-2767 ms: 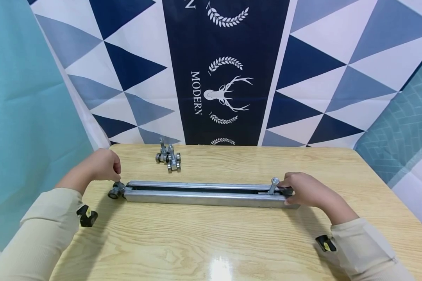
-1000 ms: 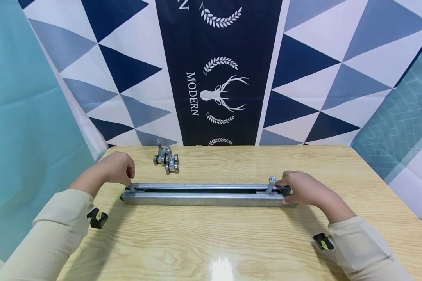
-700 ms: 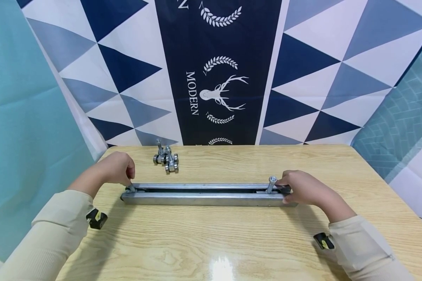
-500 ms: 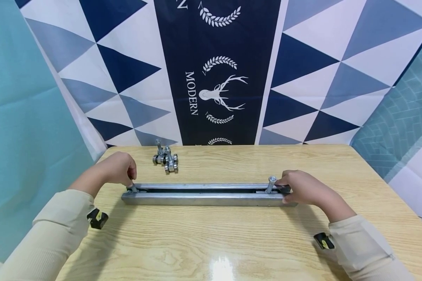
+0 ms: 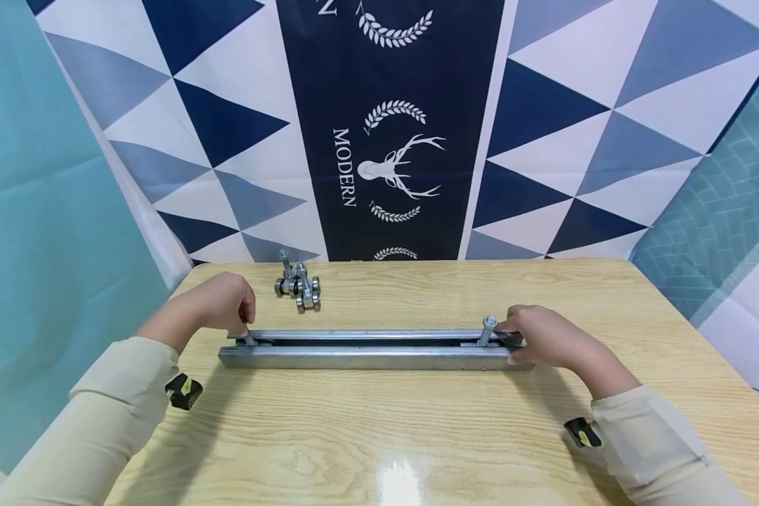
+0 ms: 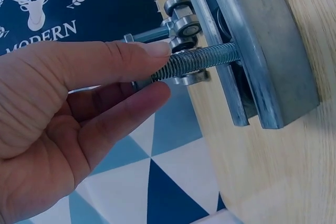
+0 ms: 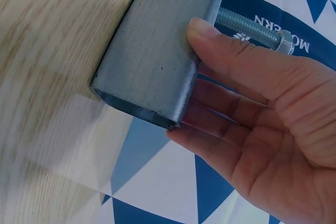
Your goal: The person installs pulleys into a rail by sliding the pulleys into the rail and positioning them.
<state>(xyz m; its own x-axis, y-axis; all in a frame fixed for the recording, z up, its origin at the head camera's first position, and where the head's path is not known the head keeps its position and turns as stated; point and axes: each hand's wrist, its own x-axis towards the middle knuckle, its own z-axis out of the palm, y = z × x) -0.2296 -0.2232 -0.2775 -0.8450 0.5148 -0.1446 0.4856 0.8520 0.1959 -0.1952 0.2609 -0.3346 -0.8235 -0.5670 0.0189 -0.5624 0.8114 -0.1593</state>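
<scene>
"Rail (image 5: 379, 360) is lying across the table (image 5: 354, 436), and its long slot is facing up."

"What are the hands doing?"

"The left hand (image 5: 218, 302) is pinching a bolt (image 6: 199, 60) between thumb and finger. That bolt is poking out of the slot, close to the rail's left end. The right hand (image 5: 540, 337) is gripping the rail's other end, with its thumb pressing on the front side."

"Is anything else poking up?"

"Yes, a second bolt (image 5: 489, 329) is standing in the slot, just beside the right hand."

"So what could be going wrong?"

"I'm thinking the left bolt could be getting stuck, if the left hand were pushing it crooked. I'm not seeing well what is sitting under it, down in the slot."

"What if the right hand were letting go?"

"Then I'm guessing the rail could be skidding or tipping, because no other hand is holding that end."

"And what is standing farther back?"

"The nearer wheel thing (image 5: 308, 299) and the farther wheel thing (image 5: 287, 284) are standing close together. A hard bump could be knocking them over. Behind them, a patterned cloth (image 5: 392, 232) is hanging."
</scene>
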